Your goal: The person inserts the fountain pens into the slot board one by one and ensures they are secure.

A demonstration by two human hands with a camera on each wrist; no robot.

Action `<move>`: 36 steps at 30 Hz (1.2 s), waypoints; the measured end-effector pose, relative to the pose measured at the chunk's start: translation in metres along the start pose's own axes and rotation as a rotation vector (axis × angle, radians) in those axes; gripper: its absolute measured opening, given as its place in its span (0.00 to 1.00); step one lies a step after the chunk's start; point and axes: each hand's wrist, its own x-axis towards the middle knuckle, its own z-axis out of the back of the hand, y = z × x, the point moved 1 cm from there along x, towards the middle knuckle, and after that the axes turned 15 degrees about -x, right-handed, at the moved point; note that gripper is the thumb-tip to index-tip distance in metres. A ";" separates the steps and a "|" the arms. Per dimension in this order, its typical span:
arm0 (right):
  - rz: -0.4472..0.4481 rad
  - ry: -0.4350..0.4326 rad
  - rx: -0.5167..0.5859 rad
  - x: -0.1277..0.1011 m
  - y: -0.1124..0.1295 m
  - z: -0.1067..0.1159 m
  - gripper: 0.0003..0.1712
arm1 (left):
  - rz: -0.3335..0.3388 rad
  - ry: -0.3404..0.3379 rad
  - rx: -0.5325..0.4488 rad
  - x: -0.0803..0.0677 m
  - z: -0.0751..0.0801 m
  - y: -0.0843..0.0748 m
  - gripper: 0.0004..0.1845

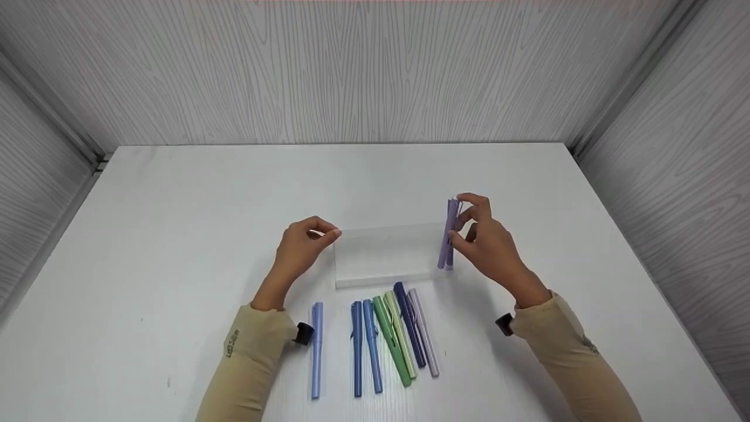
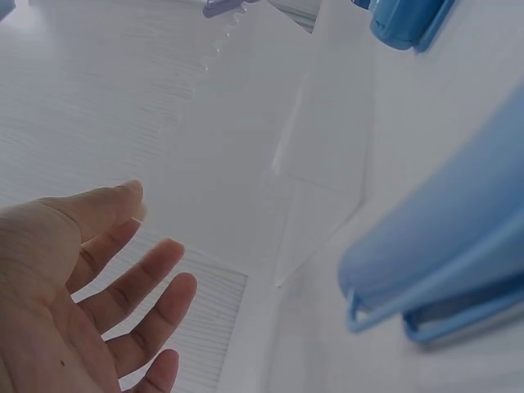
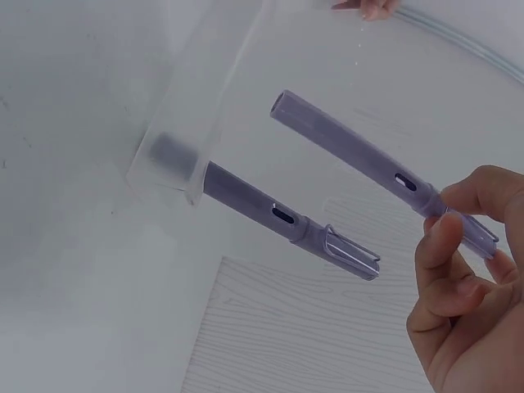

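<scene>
This looks like a small recording booth, not a home or a shop. A plain white table (image 1: 176, 234) is closed on three sides by grey wood-grain wall panels (image 1: 351, 70), which meet the table's far edge and corners.

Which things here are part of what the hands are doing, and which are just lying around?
In use:
- clear plastic rectangular case, left hand at its end
- two purple plastic pens, one pinched by right hand, one poking into the case

Lying about:
- row of seven blue, green and lilac pens
- white table
</scene>
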 end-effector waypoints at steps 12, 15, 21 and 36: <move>-0.029 0.013 -0.086 0.001 0.002 -0.015 0.34 | 0.020 -0.007 0.016 -0.002 0.001 0.002 0.13; -0.025 0.009 -0.105 0.000 0.001 -0.019 0.33 | 0.011 -0.009 0.017 -0.002 0.001 0.001 0.13; -0.007 -0.021 -0.145 0.000 -0.003 -0.024 0.33 | -0.007 -0.001 0.001 -0.001 0.000 0.002 0.13; -0.030 0.002 -0.201 0.006 -0.002 -0.029 0.34 | -0.004 0.002 -0.003 0.000 0.000 0.002 0.12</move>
